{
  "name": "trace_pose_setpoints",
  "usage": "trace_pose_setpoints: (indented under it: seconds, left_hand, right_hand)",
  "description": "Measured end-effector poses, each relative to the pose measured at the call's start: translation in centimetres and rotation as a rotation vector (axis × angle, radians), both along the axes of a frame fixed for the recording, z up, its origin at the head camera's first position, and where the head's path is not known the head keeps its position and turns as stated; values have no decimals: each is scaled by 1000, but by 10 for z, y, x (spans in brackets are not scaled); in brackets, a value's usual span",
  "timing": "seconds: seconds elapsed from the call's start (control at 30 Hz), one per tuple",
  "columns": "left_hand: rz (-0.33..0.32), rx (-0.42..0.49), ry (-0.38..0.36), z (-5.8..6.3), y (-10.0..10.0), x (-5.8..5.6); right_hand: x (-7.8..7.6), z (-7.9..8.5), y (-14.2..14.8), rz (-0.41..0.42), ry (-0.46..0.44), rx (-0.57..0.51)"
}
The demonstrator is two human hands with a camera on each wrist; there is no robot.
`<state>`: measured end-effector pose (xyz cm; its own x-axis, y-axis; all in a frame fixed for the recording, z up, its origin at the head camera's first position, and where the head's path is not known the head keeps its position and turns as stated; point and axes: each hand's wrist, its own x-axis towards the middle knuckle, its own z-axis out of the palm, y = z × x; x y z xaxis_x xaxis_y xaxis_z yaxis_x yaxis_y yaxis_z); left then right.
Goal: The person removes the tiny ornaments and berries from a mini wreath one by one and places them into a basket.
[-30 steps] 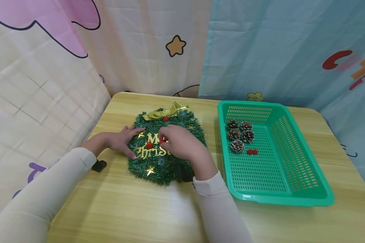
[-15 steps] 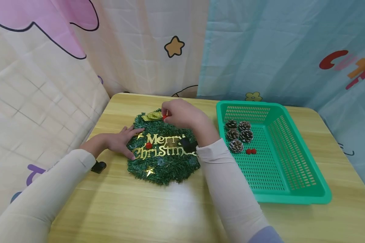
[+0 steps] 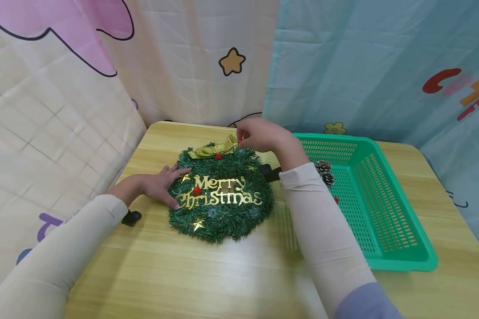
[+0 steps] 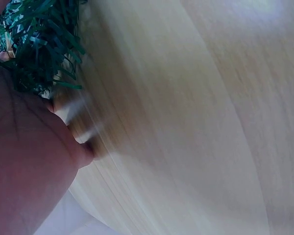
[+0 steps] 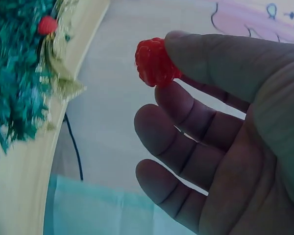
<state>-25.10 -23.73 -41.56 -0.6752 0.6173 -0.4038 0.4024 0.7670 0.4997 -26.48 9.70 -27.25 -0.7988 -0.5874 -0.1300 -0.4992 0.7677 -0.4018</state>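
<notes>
A green tinsel Christmas wreath (image 3: pixel 223 221) lies on the table with gold "Merry Christmas" lettering (image 3: pixel 217 199), a gold ribbon bow (image 3: pixel 207 152) at its top and gold stars. One red berry (image 3: pixel 197 191) sits on the lettering and another (image 3: pixel 218 156) below the bow. My right hand (image 3: pixel 263 133) pinches a bumpy red berry (image 5: pixel 156 62) between thumb and index finger, above the bow's right end; the other fingers are loosely bent. My left hand (image 3: pixel 159 185) lies with spread fingers on the wreath's left edge. Its palm shows beside the tinsel (image 4: pixel 39 44) in the left wrist view.
A green plastic basket (image 3: pixel 403 212) stands on the right with pinecones (image 3: pixel 323 166) and a red berry (image 3: pixel 336 200) inside, partly hidden by my right forearm. Printed curtains (image 3: pixel 175 66) hang behind the wooden table (image 3: pixel 175 274).
My right hand has moved from the lettering up past the bow and to the right, still pinching the red berry. My left hand stays on the wreath's edge.
</notes>
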Motion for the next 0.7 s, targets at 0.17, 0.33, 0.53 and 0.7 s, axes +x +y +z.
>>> trace_pose_setpoints:
  seconds: [0.17, 0.33, 0.53, 0.7]
  left_hand:
    - [2, -4, -2, 0, 2, -1]
    - [4, -13, -4, 0, 2, -1]
    - [0, -6, -5, -1, 2, -1]
    - [2, -2, -9, -1, 3, 0]
  right_hand:
    - [-3, -1, 27, -33, -11, -13]
    - [-2, -1, 52, -84, -20, -31]
    - [7, 2, 82, -153, -34, -25]
    - [15, 5, 110, -207, -12, 26]
